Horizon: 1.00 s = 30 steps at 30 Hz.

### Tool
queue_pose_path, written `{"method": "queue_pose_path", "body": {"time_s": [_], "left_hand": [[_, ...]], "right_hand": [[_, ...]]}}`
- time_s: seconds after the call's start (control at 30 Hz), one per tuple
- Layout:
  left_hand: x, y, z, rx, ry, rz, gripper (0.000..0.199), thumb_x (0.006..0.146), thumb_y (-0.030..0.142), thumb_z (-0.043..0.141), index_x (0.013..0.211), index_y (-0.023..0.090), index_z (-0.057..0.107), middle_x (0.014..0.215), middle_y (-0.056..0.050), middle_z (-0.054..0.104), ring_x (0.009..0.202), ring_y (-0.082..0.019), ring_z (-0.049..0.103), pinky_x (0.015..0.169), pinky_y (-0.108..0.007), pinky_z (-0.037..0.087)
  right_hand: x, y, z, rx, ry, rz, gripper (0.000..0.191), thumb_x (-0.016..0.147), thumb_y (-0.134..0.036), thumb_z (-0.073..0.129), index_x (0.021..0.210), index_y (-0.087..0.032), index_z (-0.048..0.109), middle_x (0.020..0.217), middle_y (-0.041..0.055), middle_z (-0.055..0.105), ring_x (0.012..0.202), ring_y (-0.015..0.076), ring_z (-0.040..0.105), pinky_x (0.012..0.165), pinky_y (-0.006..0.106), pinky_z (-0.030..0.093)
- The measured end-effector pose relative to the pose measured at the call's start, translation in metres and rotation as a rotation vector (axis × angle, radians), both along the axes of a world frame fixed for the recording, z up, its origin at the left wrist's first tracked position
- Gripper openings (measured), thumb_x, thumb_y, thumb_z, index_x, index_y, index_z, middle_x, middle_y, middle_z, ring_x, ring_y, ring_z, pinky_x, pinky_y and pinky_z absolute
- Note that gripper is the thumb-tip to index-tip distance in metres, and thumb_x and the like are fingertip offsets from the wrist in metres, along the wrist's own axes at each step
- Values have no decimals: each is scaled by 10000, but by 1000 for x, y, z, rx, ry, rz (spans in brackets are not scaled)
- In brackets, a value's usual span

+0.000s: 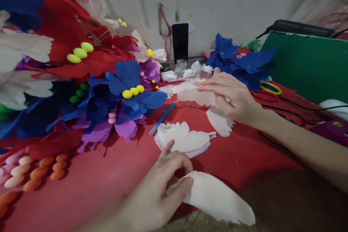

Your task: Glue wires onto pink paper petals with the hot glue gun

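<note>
My left hand (pixel 165 185) pinches one end of a white petal-shaped piece (pixel 220 197) between thumb and finger, low in the view; the piece's far end hangs past the table's front edge. Just beyond it lies a stack of white wing-shaped cutouts (pixel 185 139). My right hand (pixel 231 96) is farther back on the right, fingers bent over pale pink-white pieces (pixel 193 96); whether it grips one is hidden. Another scalloped white piece (pixel 220 120) lies beneath that hand. A blue pen-like stick (pixel 162 119) rests left of my right hand.
Blue, red, purple and white butterfly or flower shapes with yellow beads (pixel 133 91) crowd the left. Orange egg-shaped beads (pixel 39 172) lie front left. A black phone (pixel 180 42) stands at the back. Scissors with yellow handles (pixel 271 87), black cables and a green board (pixel 307 67) are right.
</note>
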<state>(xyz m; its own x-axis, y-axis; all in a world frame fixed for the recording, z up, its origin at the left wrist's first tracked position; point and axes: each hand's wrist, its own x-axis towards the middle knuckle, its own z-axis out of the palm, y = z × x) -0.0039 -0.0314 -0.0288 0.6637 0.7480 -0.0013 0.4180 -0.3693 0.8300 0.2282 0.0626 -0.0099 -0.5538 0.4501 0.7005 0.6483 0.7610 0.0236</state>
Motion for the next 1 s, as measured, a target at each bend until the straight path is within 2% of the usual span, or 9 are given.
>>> {"method": "queue_pose_path", "body": {"time_s": [0.13,0.23,0.33,0.43,0.6,0.73,0.83,0.9,1.0], "left_hand": [[1,-1,2,-2,13,-23,61,803,176,401,762,202,437,716,35,490,676,-116,534,1123,-482,72],[1,-1,1,2,33,-24,56,804,182,408,763,204,438,738,22,528,711,-126,551,1126,-466,68],[1,-1,-2,14,52,-26,52,800,181,413,764,205,442,748,21,541,712,-124,553,1125,-466,56],[1,-2,-3,26,46,-35,53,796,176,410,762,208,436,746,21,545,708,-125,551,1121,-478,44],[1,-2,-2,39,26,-31,68,786,161,411,745,206,441,747,20,544,731,-131,559,1116,-489,66],[0,-2,-2,57,12,-42,77,782,149,408,747,199,456,748,16,549,730,-144,571,1103,-489,144],[0,-2,-3,90,12,-48,77,782,150,408,742,200,451,743,9,554,741,-156,564,1055,-454,271],[1,-2,-3,91,10,-46,74,782,152,411,738,204,440,739,11,545,767,-161,559,1036,-442,298],[2,-1,-4,65,-13,-29,77,790,162,405,733,205,434,729,19,522,779,-160,551,1048,-460,262]], "right_hand": [[-17,-18,-1,131,-175,166,297,816,-113,426,1071,-111,578,1051,100,646,964,212,526,857,408,415],[-29,-28,-9,6,-364,354,261,861,-126,383,974,-125,619,942,63,672,915,179,541,836,360,423],[-34,-29,-20,-121,-399,393,310,882,-101,338,840,-120,644,861,74,670,837,162,555,770,326,441],[-32,-25,-26,-161,-325,438,296,888,-92,339,889,-127,633,849,64,670,798,145,564,730,303,454],[-27,-22,-14,-146,-30,283,234,850,-77,426,1013,-122,587,819,69,649,793,137,550,687,277,465],[-21,-22,8,-41,47,151,203,799,-63,457,724,-222,558,755,21,633,798,167,518,765,360,433],[-20,-19,20,73,54,92,248,759,-25,428,602,-214,466,809,14,633,846,182,492,791,391,398],[-25,-17,22,98,6,133,251,740,-17,407,581,-205,451,847,18,630,868,180,481,794,381,397],[-41,-15,10,54,-153,338,231,741,-40,397,598,-199,485,834,31,624,823,156,489,747,325,425]]}}
